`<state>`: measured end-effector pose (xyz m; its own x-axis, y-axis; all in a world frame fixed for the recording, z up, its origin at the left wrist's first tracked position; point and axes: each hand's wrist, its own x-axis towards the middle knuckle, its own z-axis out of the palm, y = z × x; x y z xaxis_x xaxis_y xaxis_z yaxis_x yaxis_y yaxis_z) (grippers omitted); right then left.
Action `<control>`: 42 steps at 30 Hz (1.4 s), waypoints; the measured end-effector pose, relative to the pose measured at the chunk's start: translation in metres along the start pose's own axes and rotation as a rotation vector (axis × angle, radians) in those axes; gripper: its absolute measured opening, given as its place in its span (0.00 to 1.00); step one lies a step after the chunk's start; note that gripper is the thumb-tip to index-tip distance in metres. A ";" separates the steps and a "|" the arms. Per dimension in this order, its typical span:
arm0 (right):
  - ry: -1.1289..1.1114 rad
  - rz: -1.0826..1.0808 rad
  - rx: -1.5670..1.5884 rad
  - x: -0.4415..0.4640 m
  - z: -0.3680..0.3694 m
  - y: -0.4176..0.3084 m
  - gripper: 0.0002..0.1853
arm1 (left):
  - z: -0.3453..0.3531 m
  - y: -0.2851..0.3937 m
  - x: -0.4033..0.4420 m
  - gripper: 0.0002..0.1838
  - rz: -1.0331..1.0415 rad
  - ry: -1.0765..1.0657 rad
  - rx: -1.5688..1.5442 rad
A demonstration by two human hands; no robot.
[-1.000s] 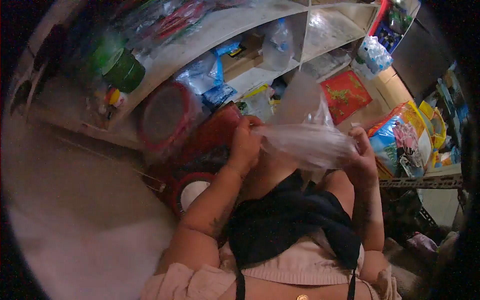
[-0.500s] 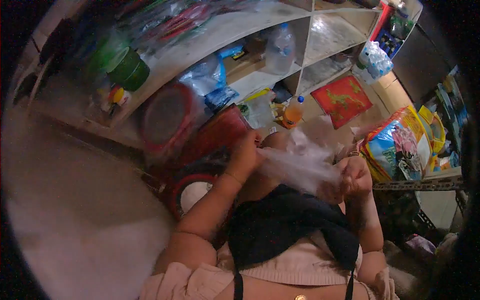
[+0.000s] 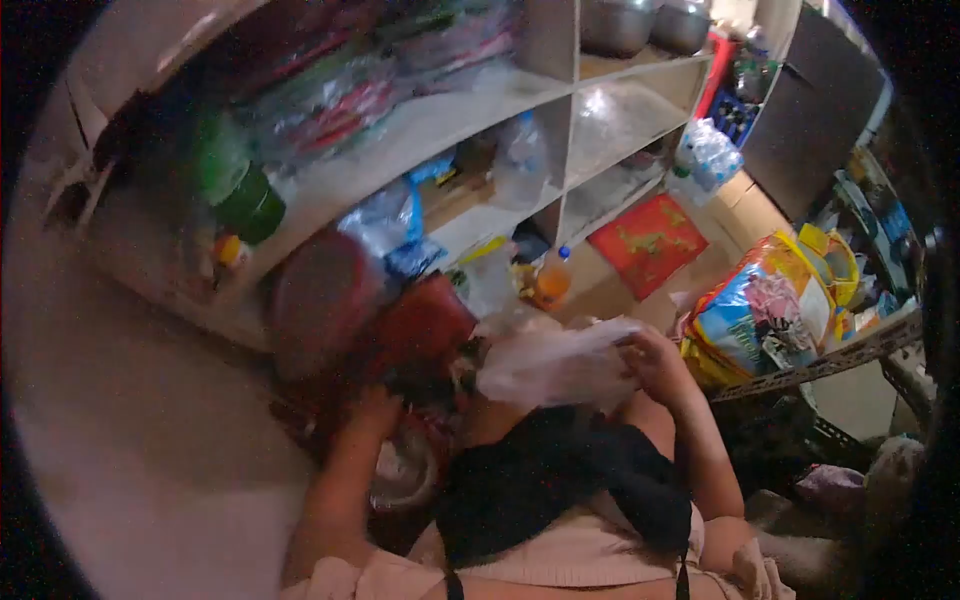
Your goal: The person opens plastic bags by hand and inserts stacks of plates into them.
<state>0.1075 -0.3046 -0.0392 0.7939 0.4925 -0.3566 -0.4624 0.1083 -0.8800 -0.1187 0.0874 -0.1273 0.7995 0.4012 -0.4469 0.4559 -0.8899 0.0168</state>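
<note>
My right hand (image 3: 655, 362) grips the edge of a thin, whitish see-through plastic bag (image 3: 555, 368), which hangs loosely over my lap. My left hand (image 3: 375, 412) is away from the bag, down at the left beside a dark red container (image 3: 425, 315) and a round red-rimmed tub (image 3: 408, 465) with something pale in it. Blur and shadow hide the fingers of that hand, so I cannot make out whether they hold anything. Dark cloth (image 3: 560, 475) covers my lap below the bag.
White shelving (image 3: 480, 105) holds wrapped packs, a green bucket (image 3: 250, 205) and a clear jug (image 3: 520, 160). On the floor ahead stand an orange drink bottle (image 3: 552, 280) and a flat red packet (image 3: 648, 245). A large colourful bag (image 3: 760, 310) rests on the right-hand rack (image 3: 820, 370).
My left hand has let go of the plastic bag and moved down and left to the red containers. My right hand keeps the bag, now hanging looser. The view has shifted.
</note>
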 end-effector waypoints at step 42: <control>0.034 -0.812 -0.974 -0.049 0.065 -0.085 0.32 | -0.167 0.251 0.006 0.17 0.884 0.719 -0.153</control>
<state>0.0823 -0.2814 0.0733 0.7281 0.5589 0.3969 0.6298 -0.3168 -0.7092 0.0658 -0.0972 0.0241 0.8794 -0.2754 0.3884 -0.3723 -0.9062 0.2004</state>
